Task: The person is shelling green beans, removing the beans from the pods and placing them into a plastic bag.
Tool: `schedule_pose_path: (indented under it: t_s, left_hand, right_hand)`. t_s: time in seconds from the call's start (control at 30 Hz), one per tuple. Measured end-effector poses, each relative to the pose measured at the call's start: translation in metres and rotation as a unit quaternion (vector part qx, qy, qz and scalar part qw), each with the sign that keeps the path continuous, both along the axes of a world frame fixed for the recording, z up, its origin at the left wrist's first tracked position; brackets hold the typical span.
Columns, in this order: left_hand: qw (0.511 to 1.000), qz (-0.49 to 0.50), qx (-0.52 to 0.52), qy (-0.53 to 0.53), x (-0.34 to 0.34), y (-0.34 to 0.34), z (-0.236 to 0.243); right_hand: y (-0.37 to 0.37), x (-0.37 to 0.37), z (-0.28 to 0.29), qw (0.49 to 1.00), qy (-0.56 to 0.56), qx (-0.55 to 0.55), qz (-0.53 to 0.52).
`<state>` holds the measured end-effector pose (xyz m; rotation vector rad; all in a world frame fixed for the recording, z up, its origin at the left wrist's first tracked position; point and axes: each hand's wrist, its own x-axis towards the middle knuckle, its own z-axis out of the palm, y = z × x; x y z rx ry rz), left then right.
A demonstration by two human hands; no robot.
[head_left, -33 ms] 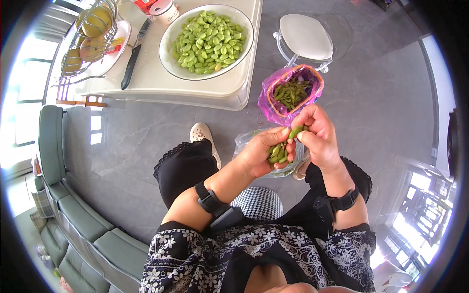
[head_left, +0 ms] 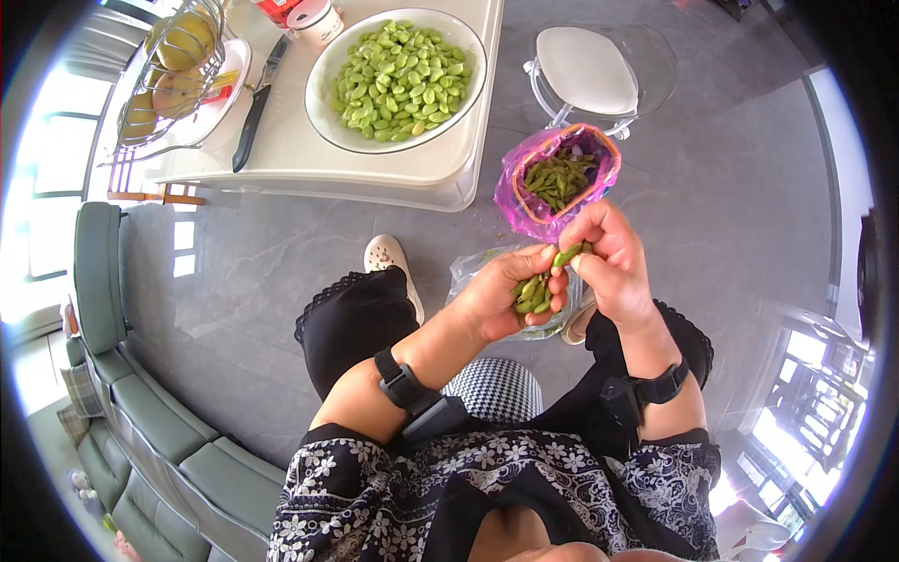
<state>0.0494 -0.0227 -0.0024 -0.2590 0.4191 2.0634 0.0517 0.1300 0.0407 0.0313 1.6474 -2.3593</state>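
My left hand (head_left: 510,300) is closed around several green edamame pods (head_left: 534,295), held out over the floor. My right hand (head_left: 609,262) pinches a single pod (head_left: 568,254) just above them, its thumb and fingers beside my left fingertips. Just beyond stands a purple plastic bag (head_left: 520,178) with an orange rim, holding darker pods or husks (head_left: 552,183). Below my hands lies a clear plastic bag (head_left: 468,272), partly hidden by them. On the table (head_left: 281,159) a white bowl (head_left: 323,84) holds many shelled green beans (head_left: 398,75).
A knife (head_left: 253,122), a wire basket of fruit (head_left: 169,84), a plate and small containers (head_left: 314,19) share the table. A white-seated stool (head_left: 585,70) stands at the back right. My feet (head_left: 389,258) flank the clear bag. A grey-green sofa (head_left: 225,482) runs along the left.
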Motion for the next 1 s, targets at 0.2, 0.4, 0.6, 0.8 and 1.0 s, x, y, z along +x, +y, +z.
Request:
schedule_pose_path:
  t_s: [0.2, 0.4, 0.6, 0.8, 1.0]
  left_hand:
    - [0.999, 0.007, -0.039, 0.019, -0.001, -0.002, 0.007]
    - [0.980, 0.039, -0.166, 0.103, -0.005, -0.001, 0.011]
    - [0.961, 0.044, -0.228, 0.148, -0.005, 0.000, 0.010]
    - [0.977, 0.060, -0.185, 0.091, -0.006, 0.000, 0.007]
    - [0.986, 0.058, -0.143, 0.056, -0.007, -0.001, 0.007]
  right_hand:
    - [0.008, -0.005, 0.001, 0.999, 0.010, 0.036, 0.022]
    - [0.014, -0.009, 0.002, 0.997, -0.065, 0.023, 0.047]
    - [0.011, -0.007, -0.002, 0.989, -0.095, 0.112, 0.014]
    - [0.012, -0.007, -0.003, 0.993, -0.099, 0.056, 0.018]
    - [0.013, -0.008, -0.007, 0.995, -0.084, 0.046, 0.014]
